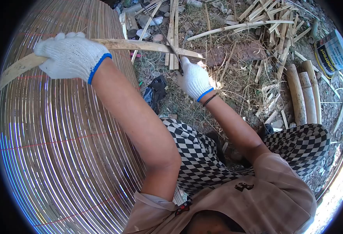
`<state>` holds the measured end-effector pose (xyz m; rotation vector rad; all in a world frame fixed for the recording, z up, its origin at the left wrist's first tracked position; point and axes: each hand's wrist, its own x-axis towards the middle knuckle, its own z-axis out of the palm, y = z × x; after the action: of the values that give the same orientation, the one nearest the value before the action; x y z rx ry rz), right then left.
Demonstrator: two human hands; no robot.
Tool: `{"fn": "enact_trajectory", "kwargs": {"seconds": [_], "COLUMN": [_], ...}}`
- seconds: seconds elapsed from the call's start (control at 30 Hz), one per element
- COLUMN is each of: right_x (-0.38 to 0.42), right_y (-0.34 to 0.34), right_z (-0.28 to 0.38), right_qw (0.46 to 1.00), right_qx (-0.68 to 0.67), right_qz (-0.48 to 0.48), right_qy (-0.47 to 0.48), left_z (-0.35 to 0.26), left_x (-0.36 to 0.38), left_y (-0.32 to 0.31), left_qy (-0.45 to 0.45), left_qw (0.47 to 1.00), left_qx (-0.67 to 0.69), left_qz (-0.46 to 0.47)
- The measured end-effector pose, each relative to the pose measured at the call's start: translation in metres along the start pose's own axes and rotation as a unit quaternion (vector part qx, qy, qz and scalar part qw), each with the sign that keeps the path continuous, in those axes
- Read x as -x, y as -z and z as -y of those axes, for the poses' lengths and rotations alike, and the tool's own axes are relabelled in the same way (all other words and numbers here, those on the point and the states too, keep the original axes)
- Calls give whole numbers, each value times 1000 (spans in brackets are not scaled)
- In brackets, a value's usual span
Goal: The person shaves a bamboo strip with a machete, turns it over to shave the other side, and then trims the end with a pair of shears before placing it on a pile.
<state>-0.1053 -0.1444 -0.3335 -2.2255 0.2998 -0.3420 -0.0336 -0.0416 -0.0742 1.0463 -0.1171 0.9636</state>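
My left hand [72,54], in a white knitted glove with a blue cuff, is wrapped round a long bamboo strip [136,44]. The strip runs from the left edge across to the right, slightly bowed. My right hand [195,81], gloved the same way, is closed at the strip's right end round a knife, whose handle is mostly hidden in the fist. Its thin dark blade [156,24], seen nearly edge-on, points up and left and crosses the strip. The right thumb lies close to the strip's tip.
A slatted bamboo screen [78,117] bound with red thread fills the left side. Split bamboo pieces [282,39] are piled at the upper right. Bamboo poles [306,91] lie beside a paint bucket [333,54]. Shavings, a brick slab [237,53] and black plastic [155,91] lie on the ground.
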Motion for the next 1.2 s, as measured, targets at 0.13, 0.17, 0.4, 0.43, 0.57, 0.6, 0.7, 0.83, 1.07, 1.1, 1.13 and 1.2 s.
{"fn": "enact_trajectory", "kwargs": {"seconds": [0.13, 0.17, 0.4, 0.43, 0.57, 0.6, 0.7, 0.83, 1.07, 1.1, 1.13, 1.2], "right_x": [-17, -7, -30, -24, 1, -7, -6, 9, -3, 6, 2, -8], "right_y": [14, 22, 5, 15, 4, -7, -9, 15, 14, 21, 17, -4], "right_z": [3, 15, -4, 5, 20, 8, 13, 34, 4, 15, 16, -4], "right_qw": [999, 999, 1000, 1000, 1000, 1000, 1000, 998, 999, 998, 998, 999], "right_qx": [24, 28, 27, 28, 2, -16, 0, 49, 52, 41, 44, 42], "right_qz": [-2, -5, 7, 10, 3, -5, -6, 34, 9, 41, 35, 17], "right_qy": [22, 44, -1, 8, 21, 7, 7, 12, 12, 15, 5, -22], "left_z": [2, 2, 9, 9, 15, 17, 20, 35, 28, 27, 26, 26], "left_x": [-3, -5, -13, -13, -22, -22, -23, -34, -29, -28, -27, -20], "left_y": [-3, -3, 7, 6, 10, 14, 17, 19, 11, 10, 8, 14], "left_qy": [13, 10, 7, 0, -24, -14, 10, -32, -16, -29, -42, -41], "left_qw": [1000, 1000, 1000, 1000, 998, 998, 998, 998, 999, 999, 998, 997], "left_qx": [14, 13, -1, -3, -55, -58, -50, -45, -21, -28, -35, -57], "left_qz": [-12, -3, -23, -23, -29, -28, -24, -18, -27, -22, -18, -14]}}
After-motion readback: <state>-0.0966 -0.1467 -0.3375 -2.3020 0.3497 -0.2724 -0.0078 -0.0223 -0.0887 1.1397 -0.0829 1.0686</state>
